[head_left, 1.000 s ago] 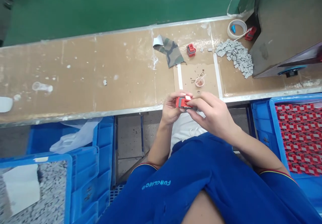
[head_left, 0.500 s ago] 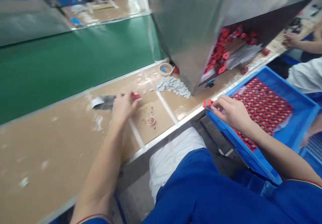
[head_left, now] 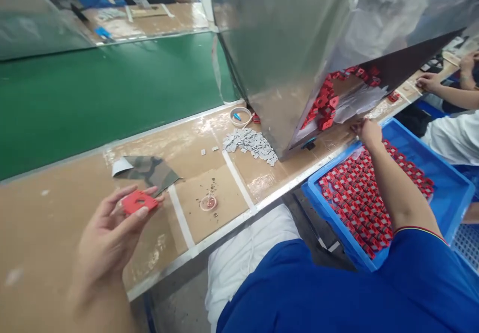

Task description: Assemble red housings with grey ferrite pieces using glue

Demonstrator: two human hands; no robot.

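My left hand (head_left: 112, 228) is closed on a flat red plastic part (head_left: 136, 200) with a dark hole in its middle, held above the table near a camouflage-patterned piece (head_left: 144, 170). My right hand (head_left: 368, 132) is stretched past the far-left side of the blue crate (head_left: 454, 183), close to the table edge below the metal bin's opening. Its fingers are curled together, and anything between them is too small to make out. Rows of red-and-grey parts (head_left: 359, 203) fill much of the crate.
Small grey pieces (head_left: 250, 143) lie heaped beside the metal bin (head_left: 262, 63), near a tape roll (head_left: 240, 117). Loose red parts (head_left: 324, 106) sit in the bin's opening. A small round cup (head_left: 208, 202) stands among dark bits. At the right, a co-worker's arm (head_left: 445, 91) reaches over the table.
My left hand has come back toward me, off the table, with the red part. The right hand moved away from the crate's near-left corner; the red-and-grey part it held no longer shows there.
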